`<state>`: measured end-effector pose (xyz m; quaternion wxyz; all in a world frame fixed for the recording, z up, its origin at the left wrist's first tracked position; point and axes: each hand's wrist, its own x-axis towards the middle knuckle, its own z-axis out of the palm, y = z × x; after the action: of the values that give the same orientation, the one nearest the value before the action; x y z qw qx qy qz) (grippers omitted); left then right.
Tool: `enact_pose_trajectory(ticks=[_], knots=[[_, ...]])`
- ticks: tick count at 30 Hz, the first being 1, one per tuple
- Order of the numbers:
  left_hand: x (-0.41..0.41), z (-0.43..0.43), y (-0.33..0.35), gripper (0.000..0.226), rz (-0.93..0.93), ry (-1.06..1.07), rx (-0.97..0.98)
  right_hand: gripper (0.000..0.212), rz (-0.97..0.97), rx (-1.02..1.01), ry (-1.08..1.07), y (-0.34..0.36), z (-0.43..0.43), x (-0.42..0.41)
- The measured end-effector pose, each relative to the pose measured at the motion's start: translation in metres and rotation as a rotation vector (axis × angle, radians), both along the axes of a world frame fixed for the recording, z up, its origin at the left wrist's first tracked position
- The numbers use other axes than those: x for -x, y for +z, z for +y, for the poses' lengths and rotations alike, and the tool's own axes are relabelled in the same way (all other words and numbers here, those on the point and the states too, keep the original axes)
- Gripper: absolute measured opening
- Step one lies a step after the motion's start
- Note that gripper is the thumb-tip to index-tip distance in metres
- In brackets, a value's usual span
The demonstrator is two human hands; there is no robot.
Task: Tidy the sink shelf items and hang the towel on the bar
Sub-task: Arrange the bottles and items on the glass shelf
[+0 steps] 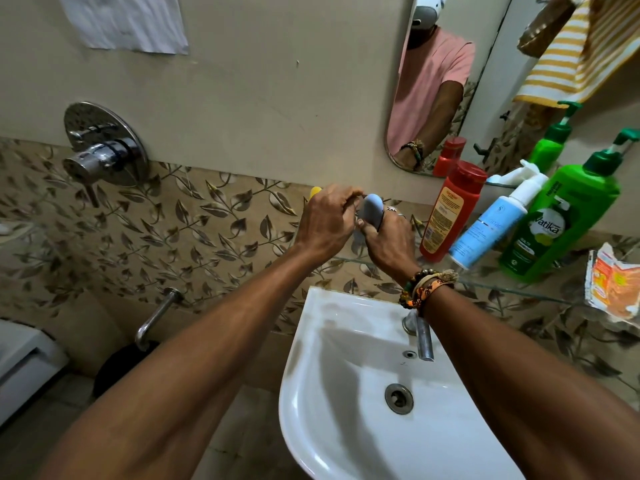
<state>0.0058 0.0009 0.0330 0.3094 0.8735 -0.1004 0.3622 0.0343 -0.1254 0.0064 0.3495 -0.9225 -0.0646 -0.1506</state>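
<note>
— How many bottles stand on the glass shelf (519,289)?
— Three: one red bottle (450,209), one blue-white bottle (491,226), one green pump bottle (561,216).
— And the hands?
— Two. The right hand (388,240) grips one grey-blue item (372,211) above the shelf; the left hand (325,223) pinches at it. One striped towel (568,64) hangs top right.

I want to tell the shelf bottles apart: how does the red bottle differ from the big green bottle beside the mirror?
The red bottle has a flat red cap, while the big green bottle has a dark green pump on top. The red bottle looks smaller and stands nearer the hands; the green one is bulkier and stands further right. A white and blue bottle stands between them. Both stand on the glass shelf.
</note>
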Motion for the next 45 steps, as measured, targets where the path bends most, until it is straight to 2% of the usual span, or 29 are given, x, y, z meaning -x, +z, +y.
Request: enact_pose_trajectory(ticks=[4,10,14,40,45], knots=[[-0.002,0.003,0.0,0.023,0.026,-0.012,-0.046,0.037,0.017,0.034,0.012,0.001,0.001,0.0],[0.004,-0.003,-0.003,0.054,0.224,-0.084,-0.074,0.04,0.023,0.122,0.0,0.0,-0.001,-0.001],[0.002,-0.007,-0.001,0.064,0.255,-0.099,-0.063,0.039,0.056,0.136,0.025,0.001,-0.005,-0.002],[-0.002,-0.011,-0.007,0.061,0.239,-0.079,-0.038,0.029,0.033,0.032,0.062,-0.006,-0.003,-0.003],[-0.001,-0.013,-0.01,0.061,0.181,-0.093,-0.048,0.042,0.043,0.062,0.085,-0.006,-0.008,0.005]])
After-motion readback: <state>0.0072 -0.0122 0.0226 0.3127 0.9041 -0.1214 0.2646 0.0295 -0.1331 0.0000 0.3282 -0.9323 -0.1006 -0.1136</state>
